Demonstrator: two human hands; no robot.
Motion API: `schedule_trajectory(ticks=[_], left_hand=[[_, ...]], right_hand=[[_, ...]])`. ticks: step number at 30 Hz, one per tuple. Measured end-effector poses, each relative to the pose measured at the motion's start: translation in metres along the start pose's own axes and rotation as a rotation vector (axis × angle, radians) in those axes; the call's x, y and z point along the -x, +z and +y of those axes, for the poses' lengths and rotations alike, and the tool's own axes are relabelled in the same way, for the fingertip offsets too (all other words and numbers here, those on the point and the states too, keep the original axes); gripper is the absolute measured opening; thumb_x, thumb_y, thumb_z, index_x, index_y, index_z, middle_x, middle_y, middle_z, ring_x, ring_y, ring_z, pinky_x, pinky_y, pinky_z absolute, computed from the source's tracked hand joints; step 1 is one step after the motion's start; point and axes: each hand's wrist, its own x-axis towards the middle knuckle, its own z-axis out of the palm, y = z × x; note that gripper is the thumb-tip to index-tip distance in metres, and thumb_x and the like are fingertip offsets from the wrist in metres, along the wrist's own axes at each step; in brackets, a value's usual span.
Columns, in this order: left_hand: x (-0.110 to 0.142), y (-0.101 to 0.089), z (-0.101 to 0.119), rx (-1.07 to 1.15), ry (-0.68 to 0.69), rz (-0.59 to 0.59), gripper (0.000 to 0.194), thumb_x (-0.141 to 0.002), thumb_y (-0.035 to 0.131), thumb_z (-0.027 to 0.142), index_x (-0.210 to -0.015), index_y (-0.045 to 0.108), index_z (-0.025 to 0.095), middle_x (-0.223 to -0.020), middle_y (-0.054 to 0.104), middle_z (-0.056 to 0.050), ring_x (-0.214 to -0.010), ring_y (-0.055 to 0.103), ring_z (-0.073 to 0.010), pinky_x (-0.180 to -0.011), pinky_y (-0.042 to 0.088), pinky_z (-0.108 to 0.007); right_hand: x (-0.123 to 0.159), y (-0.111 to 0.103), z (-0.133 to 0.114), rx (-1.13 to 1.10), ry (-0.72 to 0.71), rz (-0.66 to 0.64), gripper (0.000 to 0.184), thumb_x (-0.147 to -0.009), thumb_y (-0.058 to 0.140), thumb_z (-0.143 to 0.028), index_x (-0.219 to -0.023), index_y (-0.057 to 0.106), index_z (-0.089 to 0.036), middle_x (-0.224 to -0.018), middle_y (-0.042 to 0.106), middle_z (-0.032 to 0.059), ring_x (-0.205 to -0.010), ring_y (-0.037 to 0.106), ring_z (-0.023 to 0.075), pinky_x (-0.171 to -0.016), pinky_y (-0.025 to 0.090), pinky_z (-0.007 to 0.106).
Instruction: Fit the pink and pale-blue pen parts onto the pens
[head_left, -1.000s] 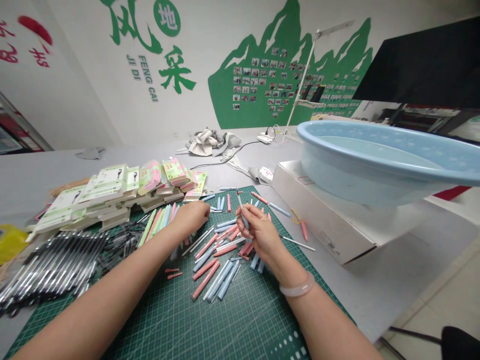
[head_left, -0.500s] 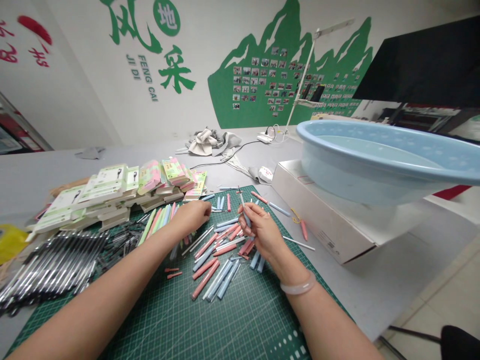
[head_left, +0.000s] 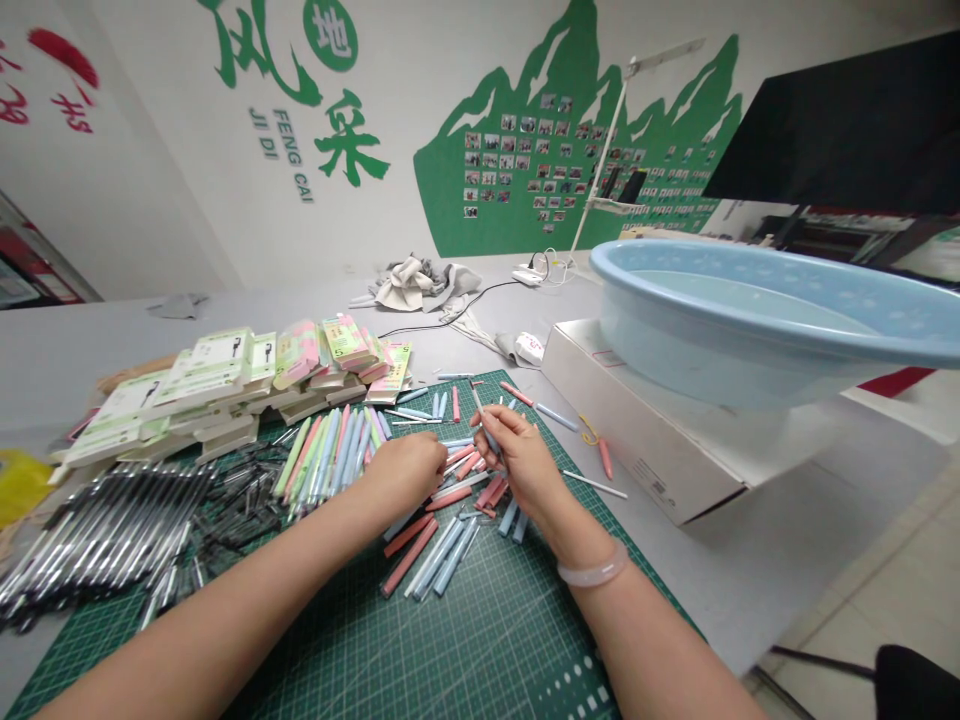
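Observation:
My right hand (head_left: pixel 517 450) is closed around a blue pen (head_left: pixel 484 415), its thin tip pointing up and away from me. To its left, my left hand (head_left: pixel 412 462) has its fingers curled in over loose pen parts; whatever they may hold is hidden. Pink pen barrels (head_left: pixel 411 558) and blue pen barrels (head_left: pixel 450 560) lie in a loose pile on the green cutting mat (head_left: pixel 375 650), partly beneath both hands. Just left of my left hand is a row of pastel pens (head_left: pixel 330 450) in green, pink, blue and purple.
Black-and-clear pens (head_left: pixel 112 530) lie in rows at the left, beside dark pen parts (head_left: pixel 240 500). Behind them are stacked small boxes (head_left: pixel 202 370). At the right, a blue basin (head_left: pixel 720 370) rests on a white carton (head_left: pixel 637 430). Crumpled cloths (head_left: pixel 420 285) and a cable (head_left: pixel 480 300) lie at the back.
My left hand has moved right and toward me, from the row of pastel pens to the pile near my right hand. The right hand keeps its grip on the pen, almost still.

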Motion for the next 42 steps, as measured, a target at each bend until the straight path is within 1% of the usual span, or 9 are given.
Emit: schedule_trajectory(ticks=[4,10,12,19,26,30,33,37,42], left_hand=[[-0.008,-0.007,0.003,0.117,-0.094,0.052,0.01,-0.07,0.055,0.021,-0.067,0.065,0.019,-0.073,0.065,-0.007,-0.068,0.059,-0.0214,-0.055,0.034,-0.028],[-0.017,-0.028,0.001,1.088,-0.107,0.081,0.031,-0.074,0.062,0.038,-0.1,0.062,0.02,-0.075,0.061,-0.001,-0.061,0.052,-0.0123,-0.051,0.036,-0.021],[-0.02,-0.033,0.003,1.275,-0.11,0.12,0.032,-0.075,0.062,0.039,-0.101,0.062,0.019,-0.072,0.058,0.001,-0.054,0.046,-0.0088,-0.048,0.033,-0.019],[-0.031,-0.048,0.004,1.313,-0.073,0.299,0.024,-0.073,0.065,0.037,-0.075,0.066,0.014,-0.055,0.051,0.003,-0.045,0.037,-0.0057,-0.044,0.027,-0.019],[-0.039,-0.064,-0.035,1.476,-0.151,0.5,0.028,-0.066,0.072,0.036,-0.082,0.067,0.013,-0.063,0.051,0.002,-0.05,0.042,-0.0053,-0.043,0.026,-0.016],[-0.043,-0.054,-0.059,1.268,-0.233,0.415,0.027,-0.068,0.068,0.04,-0.075,0.066,0.014,-0.056,0.05,0.002,-0.047,0.041,-0.0069,-0.043,0.026,-0.018],[-0.046,-0.039,-0.066,0.803,-0.208,0.248,0.025,-0.07,0.063,0.041,-0.066,0.066,0.016,-0.052,0.053,0.001,-0.049,0.045,-0.0106,-0.047,0.028,-0.022],[-0.054,-0.018,-0.063,0.266,-0.137,0.097,0.02,-0.072,0.059,0.038,-0.068,0.069,0.021,-0.066,0.067,-0.002,-0.063,0.057,-0.0159,-0.055,0.033,-0.024],[-0.054,-0.005,-0.049,0.159,-0.179,0.08,0.019,-0.071,0.059,0.036,-0.076,0.07,0.021,-0.079,0.07,-0.007,-0.075,0.06,-0.0201,-0.061,0.036,-0.025]], right_hand=[[-0.002,-0.001,0.005,0.069,-0.023,-0.006,0.024,-0.081,0.057,-0.043,-0.083,0.06,-0.019,-0.055,0.049,-0.0045,-0.046,0.039,0.0082,-0.045,0.027,0.022],[-0.002,-0.002,0.008,0.081,-0.018,-0.015,0.023,-0.081,0.056,-0.043,-0.083,0.061,-0.02,-0.056,0.051,-0.0043,-0.047,0.039,0.0089,-0.046,0.028,0.023],[-0.002,-0.002,0.009,0.093,-0.016,-0.029,0.023,-0.082,0.056,-0.043,-0.084,0.061,-0.02,-0.056,0.051,-0.0042,-0.047,0.04,0.0087,-0.047,0.027,0.023],[-0.002,0.0,0.006,0.082,-0.012,-0.06,0.027,-0.08,0.057,-0.044,-0.09,0.062,-0.02,-0.059,0.053,-0.0038,-0.047,0.04,0.0078,-0.046,0.027,0.023],[-0.004,-0.007,0.004,0.084,-0.017,-0.023,0.023,-0.08,0.058,-0.041,-0.085,0.063,-0.019,-0.058,0.052,-0.0036,-0.047,0.04,0.0079,-0.046,0.029,0.022],[-0.005,-0.011,0.007,0.045,-0.015,0.019,0.023,-0.08,0.059,-0.041,-0.083,0.062,-0.019,-0.058,0.051,-0.0036,-0.047,0.039,0.0078,-0.045,0.03,0.021],[-0.006,-0.011,0.007,0.03,-0.023,0.028,0.023,-0.081,0.058,-0.04,-0.087,0.063,-0.018,-0.057,0.051,-0.0037,-0.046,0.038,0.0074,-0.044,0.029,0.021],[-0.006,-0.011,0.007,0.024,-0.02,0.025,0.024,-0.082,0.057,-0.039,-0.092,0.064,-0.018,-0.058,0.051,-0.0034,-0.047,0.038,0.0073,-0.044,0.029,0.02],[-0.006,-0.012,0.008,0.022,-0.014,0.027,0.026,-0.081,0.058,-0.041,-0.09,0.064,-0.017,-0.058,0.051,-0.003,-0.047,0.038,0.0075,-0.043,0.031,0.02]])
